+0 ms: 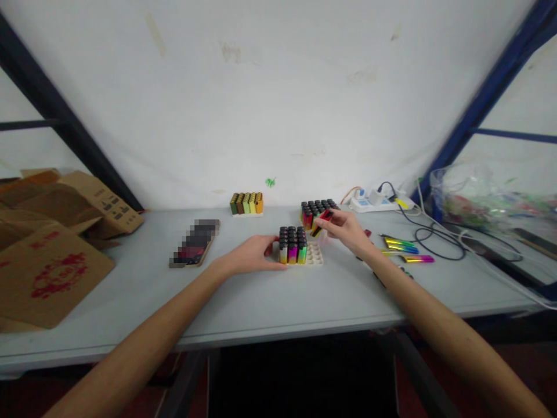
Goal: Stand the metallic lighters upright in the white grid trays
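A white tray (pixel 315 255) stands mid-table, its left part filled with upright black-topped lighters (pixel 292 251) in shiny colours; several round slots at its right side hold nothing. My left hand (pixel 255 253) grips the left end of this tray, thumb and fingers around it. Between the fingertips of my right hand (pixel 343 227) is a red and black lighter (pixel 322 223), tilted above the tray's right back corner. Just behind it stands a second block of black-topped lighters (pixel 307 216). A smaller block of yellow, orange and green lighters (pixel 246 204) is near the wall.
Loose shiny lighters (pixel 402 246) lie right of my right forearm, near black and white cables (pixel 429 229) and a power strip (pixel 376 202). A phone (pixel 198 242) lies at left, beside cardboard boxes (pixel 56 273). Plastic bags (pixel 474 191) are at far right.
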`<state>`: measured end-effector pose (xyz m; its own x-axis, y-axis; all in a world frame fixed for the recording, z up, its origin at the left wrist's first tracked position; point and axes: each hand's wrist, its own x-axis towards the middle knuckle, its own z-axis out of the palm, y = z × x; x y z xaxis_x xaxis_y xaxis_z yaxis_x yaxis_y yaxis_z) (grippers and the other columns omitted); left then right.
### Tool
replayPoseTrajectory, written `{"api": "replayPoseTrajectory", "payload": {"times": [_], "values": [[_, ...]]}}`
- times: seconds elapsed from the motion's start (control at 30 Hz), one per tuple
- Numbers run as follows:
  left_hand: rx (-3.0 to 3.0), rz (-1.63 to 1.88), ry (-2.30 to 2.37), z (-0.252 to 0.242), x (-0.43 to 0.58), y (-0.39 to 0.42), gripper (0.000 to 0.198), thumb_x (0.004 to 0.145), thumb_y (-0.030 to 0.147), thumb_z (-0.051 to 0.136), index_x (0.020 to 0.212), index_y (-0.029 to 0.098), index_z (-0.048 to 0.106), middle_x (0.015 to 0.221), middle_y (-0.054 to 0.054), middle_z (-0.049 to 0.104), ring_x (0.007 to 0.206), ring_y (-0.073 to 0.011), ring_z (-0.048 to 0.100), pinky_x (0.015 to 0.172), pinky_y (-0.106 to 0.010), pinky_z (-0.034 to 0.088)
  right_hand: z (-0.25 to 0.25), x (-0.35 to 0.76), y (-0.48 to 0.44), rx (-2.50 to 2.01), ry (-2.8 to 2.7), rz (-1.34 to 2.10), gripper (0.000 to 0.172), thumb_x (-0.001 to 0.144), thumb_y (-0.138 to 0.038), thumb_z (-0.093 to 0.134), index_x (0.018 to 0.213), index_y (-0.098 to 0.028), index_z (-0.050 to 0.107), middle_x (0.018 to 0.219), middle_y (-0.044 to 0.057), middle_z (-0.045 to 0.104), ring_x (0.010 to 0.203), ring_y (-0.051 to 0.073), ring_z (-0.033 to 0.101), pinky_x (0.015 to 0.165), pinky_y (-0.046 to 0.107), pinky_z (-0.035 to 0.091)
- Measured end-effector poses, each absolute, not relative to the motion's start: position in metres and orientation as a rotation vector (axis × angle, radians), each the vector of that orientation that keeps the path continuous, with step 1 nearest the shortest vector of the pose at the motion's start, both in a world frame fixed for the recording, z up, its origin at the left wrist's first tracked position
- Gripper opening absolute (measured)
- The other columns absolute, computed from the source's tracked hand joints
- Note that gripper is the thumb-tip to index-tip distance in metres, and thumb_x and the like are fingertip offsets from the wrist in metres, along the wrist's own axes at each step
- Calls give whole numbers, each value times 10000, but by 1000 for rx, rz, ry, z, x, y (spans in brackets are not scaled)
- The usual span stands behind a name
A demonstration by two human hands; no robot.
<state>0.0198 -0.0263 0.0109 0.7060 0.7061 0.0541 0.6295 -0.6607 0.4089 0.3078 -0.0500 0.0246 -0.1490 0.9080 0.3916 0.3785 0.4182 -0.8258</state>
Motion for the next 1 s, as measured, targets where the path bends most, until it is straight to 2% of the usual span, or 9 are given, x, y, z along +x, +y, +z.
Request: {"api": "replayPoseTrajectory", "payload": {"times": [0.13, 0.27, 0.37, 0.47, 0.57, 0.67, 0.8, 1.0], "values": [[2556, 283, 1038, 12, 20, -27, 631, 743, 719, 700, 1032, 161, 644, 835, -35, 658, 724, -218, 610, 645, -283, 411, 18, 304, -48, -1061, -1884, 657, 536, 962, -681, 487, 769, -193, 598, 719, 3, 574, 669, 148, 513, 627, 276, 428], [2561, 274, 1069, 13, 21, -28, 652, 740, 719, 701, 1061, 154, 650, 840, -40, 659, 719, -222, 604, 643, -288, 405, 12, 297, -49, -987, -1987, 812, 539, 1005, -666, 407, 768, -213, 578, 732, 23, 625, 702, 171, 559, 717, 311, 487], [2556, 270, 1069, 13, 21, -28, 657, 741, 717, 704, 1073, 154, 650, 848, -42, 661, 724, -224, 609, 646, -289, 407, 7, 292, -52, -996, -1903, 940, 489, 979, -680, 460, 789, -232, 515, 661, -19, 551, 607, 148, 506, 609, 284, 464], [2552, 269, 1060, 13, 21, -28, 661, 746, 720, 701, 1082, 153, 644, 852, -42, 660, 726, -223, 609, 643, -286, 408, 3, 287, -55, -1044, -1732, 1066, 505, 932, -728, 495, 814, -237, 479, 631, -52, 445, 538, 124, 404, 487, 250, 362], [2557, 259, 1065, 13, 21, -28, 669, 744, 727, 699, 1077, 149, 642, 844, -43, 659, 720, -222, 606, 636, -285, 404, -1, 283, -54, -1077, -1578, 1198, 588, 930, -768, 414, 701, -227, 439, 583, -50, 368, 504, 114, 311, 446, 252, 267], [2556, 256, 1070, 12, 21, -27, 666, 744, 731, 697, 1073, 154, 642, 846, -43, 664, 723, -225, 612, 638, -286, 404, -4, 281, -53, -1104, -1494, 1217, 585, 928, -723, 432, 614, -232, 385, 536, -58, 302, 472, 103, 242, 436, 260, 196], [2564, 261, 1076, 10, 20, -26, 664, 741, 743, 695, 1059, 162, 639, 851, -42, 666, 726, -228, 615, 641, -288, 402, -3, 277, -55, -1142, -1496, 1102, 543, 915, -648, 441, 563, -246, 346, 497, -61, 289, 442, 98, 238, 430, 271, 183], [2567, 260, 1066, 12, 21, -27, 649, 751, 738, 689, 1050, 164, 640, 849, -42, 664, 732, -229, 611, 638, -287, 396, -2, 277, -56, -1147, -1480, 1119, 481, 902, -574, 441, 561, -245, 358, 502, -59, 300, 434, 97, 246, 418, 262, 195]]}}
